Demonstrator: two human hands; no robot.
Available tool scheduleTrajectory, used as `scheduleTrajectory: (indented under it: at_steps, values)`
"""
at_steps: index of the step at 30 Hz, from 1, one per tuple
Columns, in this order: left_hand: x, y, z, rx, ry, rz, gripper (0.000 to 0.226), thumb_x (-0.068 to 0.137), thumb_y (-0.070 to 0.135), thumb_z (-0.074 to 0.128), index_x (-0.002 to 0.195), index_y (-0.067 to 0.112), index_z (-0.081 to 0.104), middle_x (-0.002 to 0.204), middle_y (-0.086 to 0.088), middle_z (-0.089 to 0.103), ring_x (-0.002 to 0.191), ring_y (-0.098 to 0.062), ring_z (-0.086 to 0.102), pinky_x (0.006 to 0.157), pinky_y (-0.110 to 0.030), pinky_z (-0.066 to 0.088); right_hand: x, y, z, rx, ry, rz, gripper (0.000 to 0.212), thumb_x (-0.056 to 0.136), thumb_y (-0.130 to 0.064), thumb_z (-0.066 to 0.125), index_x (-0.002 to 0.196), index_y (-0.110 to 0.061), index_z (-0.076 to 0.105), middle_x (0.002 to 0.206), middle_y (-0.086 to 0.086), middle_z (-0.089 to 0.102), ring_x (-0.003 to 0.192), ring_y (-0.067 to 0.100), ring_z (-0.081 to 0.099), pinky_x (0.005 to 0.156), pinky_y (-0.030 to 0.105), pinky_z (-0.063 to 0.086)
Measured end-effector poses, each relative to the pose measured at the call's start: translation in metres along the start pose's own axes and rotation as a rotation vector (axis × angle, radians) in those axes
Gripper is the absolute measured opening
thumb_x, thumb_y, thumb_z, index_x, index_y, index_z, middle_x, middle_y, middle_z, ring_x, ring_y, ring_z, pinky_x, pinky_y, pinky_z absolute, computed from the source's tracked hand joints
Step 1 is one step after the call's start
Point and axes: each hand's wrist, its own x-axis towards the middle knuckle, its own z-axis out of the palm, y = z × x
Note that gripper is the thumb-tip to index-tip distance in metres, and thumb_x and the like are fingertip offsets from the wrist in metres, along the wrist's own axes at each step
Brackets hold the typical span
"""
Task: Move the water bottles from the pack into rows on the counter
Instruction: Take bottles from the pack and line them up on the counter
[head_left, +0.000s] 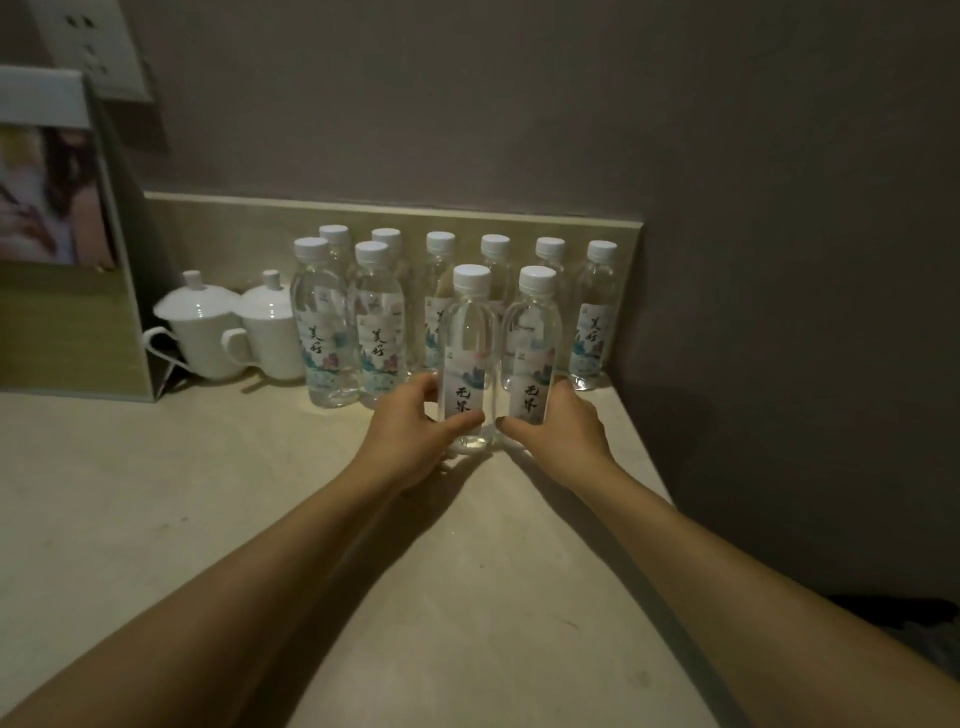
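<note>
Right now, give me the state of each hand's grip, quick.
Left hand: grip closed around the left front bottle.
Right hand: grip closed around the right front bottle.

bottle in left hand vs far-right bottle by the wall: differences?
The left-hand bottle is gripped low by the left hand; the far-right bottle stands untouched. The left-hand bottle sits nearer the camera, in front of the back row; the far-right bottle is back by the backsplash. Their labels show different characters. Shared: clear, upright, white caps.
</note>
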Motion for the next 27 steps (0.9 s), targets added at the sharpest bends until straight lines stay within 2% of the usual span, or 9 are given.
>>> scheduleTrajectory:
  at_steps: [4, 8, 13, 15, 17, 19, 21, 24, 27]
  values:
    - [0.004, 0.002, 0.010, 0.006, 0.113, -0.021, 0.046, 0.082, 0.030, 0.076, 0.121, 0.014, 0.058, 0.108, 0.003, 0.063, 0.082, -0.020, 0.071, 0.065, -0.036, 0.063, 0.002, -0.003, 0.005, -0.009, 0.021, 0.010, 0.061, 0.080, -0.043, 0.075, 0.126, -0.014, 0.047, 0.126, 0.007, 0.062, 0.115, 0.031, 0.060, 0.092, 0.046, 0.053]
    - [0.005, 0.002, 0.009, -0.013, 0.108, -0.017, 0.049, 0.082, 0.028, 0.076, 0.124, 0.013, 0.057, 0.108, 0.003, 0.061, 0.073, -0.017, 0.071, 0.052, -0.022, 0.058, 0.001, 0.000, 0.005, 0.014, 0.011, -0.018, 0.060, 0.082, -0.042, 0.074, 0.127, -0.015, 0.045, 0.129, 0.006, 0.061, 0.116, 0.028, 0.061, 0.087, 0.036, 0.052]
    - [0.004, 0.000, 0.006, -0.008, 0.109, 0.013, 0.044, 0.083, 0.024, 0.075, 0.123, 0.014, 0.060, 0.102, 0.006, 0.062, 0.065, -0.010, 0.069, 0.046, -0.012, 0.051, 0.001, -0.002, 0.006, 0.051, 0.019, -0.026, 0.057, 0.083, -0.038, 0.075, 0.123, -0.016, 0.041, 0.128, 0.008, 0.062, 0.116, 0.030, 0.062, 0.091, 0.049, 0.055]
    - [0.007, 0.000, 0.005, 0.015, 0.139, 0.025, 0.040, 0.083, 0.026, 0.075, 0.120, 0.015, 0.062, 0.104, 0.001, 0.066, 0.071, -0.016, 0.070, 0.049, -0.016, 0.054, 0.003, -0.007, 0.009, 0.048, 0.025, -0.024, 0.058, 0.083, -0.038, 0.074, 0.124, -0.015, 0.041, 0.128, 0.009, 0.062, 0.116, 0.031, 0.061, 0.092, 0.049, 0.054]
    - [0.009, -0.001, 0.003, 0.046, 0.159, 0.013, 0.039, 0.085, 0.028, 0.074, 0.118, 0.014, 0.062, 0.107, -0.005, 0.068, 0.079, -0.023, 0.071, 0.062, -0.032, 0.062, 0.005, -0.012, 0.013, 0.052, 0.027, -0.022, 0.059, 0.083, -0.038, 0.074, 0.126, -0.015, 0.041, 0.130, 0.009, 0.061, 0.118, 0.031, 0.060, 0.094, 0.050, 0.053]
    - [0.011, -0.001, 0.001, 0.076, 0.145, -0.025, 0.037, 0.086, 0.031, 0.073, 0.115, 0.011, 0.063, 0.101, -0.007, 0.070, 0.075, -0.021, 0.072, 0.066, -0.040, 0.062, 0.007, -0.014, 0.015, 0.060, 0.026, -0.017, 0.059, 0.083, -0.038, 0.074, 0.127, -0.015, 0.041, 0.130, 0.008, 0.061, 0.117, 0.030, 0.061, 0.094, 0.051, 0.053]
    - [0.010, -0.003, -0.001, 0.122, 0.109, -0.062, 0.033, 0.086, 0.034, 0.073, 0.107, 0.009, 0.067, 0.089, -0.006, 0.072, 0.067, -0.018, 0.073, 0.066, -0.041, 0.062, 0.008, -0.011, 0.017, 0.076, 0.014, -0.015, 0.056, 0.083, -0.037, 0.075, 0.124, -0.015, 0.043, 0.127, 0.008, 0.062, 0.114, 0.029, 0.062, 0.092, 0.050, 0.054]
    - [0.012, -0.004, -0.004, 0.269, 0.097, -0.076, 0.031, 0.085, 0.037, 0.072, 0.096, 0.009, 0.071, 0.080, -0.007, 0.073, 0.073, -0.022, 0.071, 0.073, -0.039, 0.060, 0.008, -0.008, 0.017, 0.068, 0.021, -0.006, 0.051, 0.081, -0.039, 0.076, 0.119, -0.014, 0.051, 0.120, 0.006, 0.065, 0.106, 0.027, 0.065, 0.089, 0.047, 0.056]
    - [0.018, 0.000, -0.006, 0.454, 0.107, -0.068, 0.037, 0.086, 0.043, 0.070, 0.089, 0.006, 0.070, 0.077, -0.005, 0.065, 0.075, -0.021, 0.063, 0.066, -0.033, 0.048, 0.011, -0.011, 0.019, 0.052, 0.026, 0.002, 0.050, 0.082, -0.038, 0.076, 0.118, -0.013, 0.053, 0.118, 0.007, 0.066, 0.105, 0.027, 0.065, 0.088, 0.048, 0.056]
